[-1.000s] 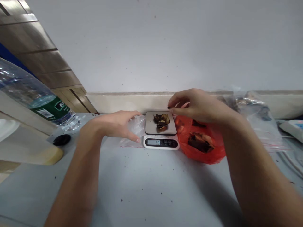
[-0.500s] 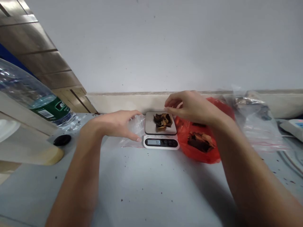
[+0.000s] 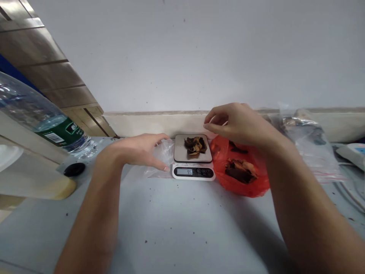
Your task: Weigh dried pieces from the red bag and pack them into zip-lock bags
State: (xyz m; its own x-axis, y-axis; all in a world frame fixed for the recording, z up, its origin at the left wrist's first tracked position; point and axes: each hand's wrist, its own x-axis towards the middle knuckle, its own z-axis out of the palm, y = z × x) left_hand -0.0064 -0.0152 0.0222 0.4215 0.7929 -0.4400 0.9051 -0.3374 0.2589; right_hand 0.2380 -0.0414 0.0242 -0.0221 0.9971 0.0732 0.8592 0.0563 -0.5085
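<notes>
Dried brown peel-like pieces (image 3: 195,146) lie in a small heap on the plate of a white kitchen scale (image 3: 177,177), whose display appears to read 95 or 9.5. To its left, my left hand (image 3: 142,150) is open, thumb and fingers spread over a clear plastic bag (image 3: 164,154). My right hand (image 3: 235,121) hovers above the scale's right rear corner, fingers curled and fingertips together in a pinch. Whether anything small is between them I cannot make out. Beneath that hand sits an open red plastic bag (image 3: 225,184) containing more dark dried pieces (image 3: 241,171).
A large water bottle (image 3: 61,133) with a green label leans at the left, near a black round cap (image 3: 74,169) and a translucent container (image 3: 37,179). At the right are clear zip bags (image 3: 316,152), a white device (image 3: 352,154) and a cable. A wall stands behind.
My right hand has lifted slightly and shifted right, away from the scale's plate. My left hand stays in place, and the display looks the same.
</notes>
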